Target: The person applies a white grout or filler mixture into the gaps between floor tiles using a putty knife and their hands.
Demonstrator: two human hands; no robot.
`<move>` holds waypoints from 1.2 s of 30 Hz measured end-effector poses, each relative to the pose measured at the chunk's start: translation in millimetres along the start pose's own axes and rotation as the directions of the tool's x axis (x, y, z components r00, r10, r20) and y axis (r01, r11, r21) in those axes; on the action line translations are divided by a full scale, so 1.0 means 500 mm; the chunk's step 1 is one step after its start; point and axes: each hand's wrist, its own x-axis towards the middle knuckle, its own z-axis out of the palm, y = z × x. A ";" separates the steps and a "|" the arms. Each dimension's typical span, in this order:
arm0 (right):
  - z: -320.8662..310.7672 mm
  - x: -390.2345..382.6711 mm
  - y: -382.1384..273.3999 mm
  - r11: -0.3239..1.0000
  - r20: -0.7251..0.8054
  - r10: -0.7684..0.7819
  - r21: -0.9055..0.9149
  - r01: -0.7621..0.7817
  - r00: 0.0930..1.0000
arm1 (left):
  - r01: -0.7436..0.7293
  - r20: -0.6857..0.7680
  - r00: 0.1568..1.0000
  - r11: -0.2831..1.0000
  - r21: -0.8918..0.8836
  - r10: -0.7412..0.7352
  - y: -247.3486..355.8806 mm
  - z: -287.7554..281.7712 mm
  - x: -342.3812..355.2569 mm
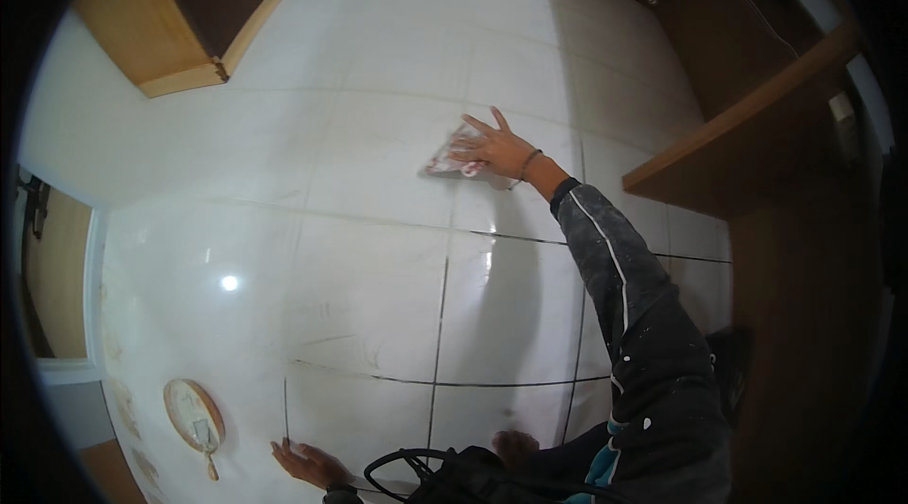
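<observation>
My right hand [492,147] is stretched far forward, fingers spread, pressing flat on a whitish, pink-stained cloth [446,162] that lies on the glossy white tiled floor [369,249]. A thin bracelet sits on that wrist, and the arm wears a dark sleeve with a white stripe and paint specks. My left hand [307,461] rests flat on the tiles at the lower edge, fingers apart, holding nothing. It lies just right of a round shallow pan [192,412] of pale paste with a small trowel [206,443] in it.
A wooden cabinet [180,12] stands at the upper left. Dark wooden shelving [757,126] lines the right side. Dark grout lines cross the tiles. A black cable loop [407,471] hangs near my chest. A doorway frame [66,315] is at the left.
</observation>
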 end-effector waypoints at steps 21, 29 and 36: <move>-0.035 0.124 0.019 0.892 0.356 0.396 0.070 -0.446 0.846 | 0.098 0.116 0.989 0.994 -0.043 -0.093 0.039 -0.028 0.000; -0.067 -0.056 -0.201 0.954 0.416 0.170 0.159 -0.256 0.893 | 0.058 0.099 0.994 0.996 -0.061 -0.052 0.017 -0.018 -0.004; -0.013 -0.218 -0.380 0.938 0.169 -0.082 0.345 0.019 0.982 | 0.056 0.070 0.996 0.997 -0.045 -0.052 0.000 -0.002 -0.011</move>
